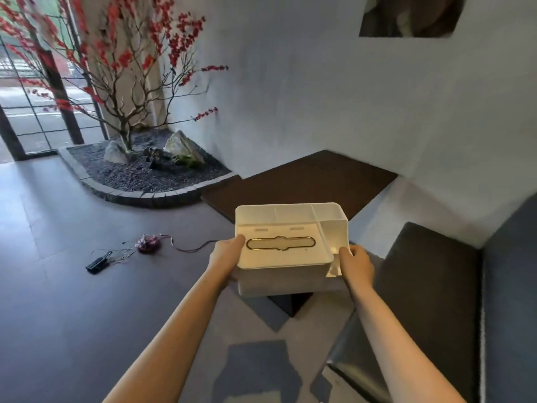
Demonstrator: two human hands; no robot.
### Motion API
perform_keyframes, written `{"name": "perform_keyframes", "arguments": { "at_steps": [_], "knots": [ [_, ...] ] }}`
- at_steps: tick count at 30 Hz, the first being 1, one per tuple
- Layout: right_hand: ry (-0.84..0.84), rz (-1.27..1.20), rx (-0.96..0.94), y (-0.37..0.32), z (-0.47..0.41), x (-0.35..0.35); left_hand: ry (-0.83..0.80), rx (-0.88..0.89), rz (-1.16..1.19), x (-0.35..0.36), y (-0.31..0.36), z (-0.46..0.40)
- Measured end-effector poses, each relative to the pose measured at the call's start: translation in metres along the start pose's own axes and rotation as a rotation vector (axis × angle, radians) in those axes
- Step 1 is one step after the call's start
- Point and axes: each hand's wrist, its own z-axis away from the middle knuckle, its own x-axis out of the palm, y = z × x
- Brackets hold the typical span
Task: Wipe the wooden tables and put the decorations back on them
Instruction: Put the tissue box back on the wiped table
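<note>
Both hands, left hand and right hand, clasp the white tissue box by its ends; it looks light, rigid, smooth-sided.

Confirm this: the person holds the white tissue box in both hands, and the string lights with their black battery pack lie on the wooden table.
Not quite. In the head view both hands, left hand and right hand, hold the white tissue box, but the string lights and black battery pack lie on the floor.

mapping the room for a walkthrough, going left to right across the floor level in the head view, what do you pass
black battery box → purple light string bundle → left hand → white tissue box → right hand → dark seat cushion
</note>
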Motion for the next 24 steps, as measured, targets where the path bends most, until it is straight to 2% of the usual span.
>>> {"name": "perform_keyframes", "arguments": {
  "at_steps": [6, 17, 24],
  "knots": [
    [0.113, -0.014, 0.013, -0.036, -0.103, 0.002, -0.160, 0.006, -0.038, 0.056, 0.083, -0.113],
    [0.148, 0.059, 0.056, -0.032, -0.254, 0.014, -0.281, 0.006, -0.107, 0.149, 0.139, -0.232],
    [0.096, 0.034, 0.053, -0.037, -0.410, 0.032, -0.204, -0.009, -0.060, 0.233, 0.180, -0.337]
  ]
}}
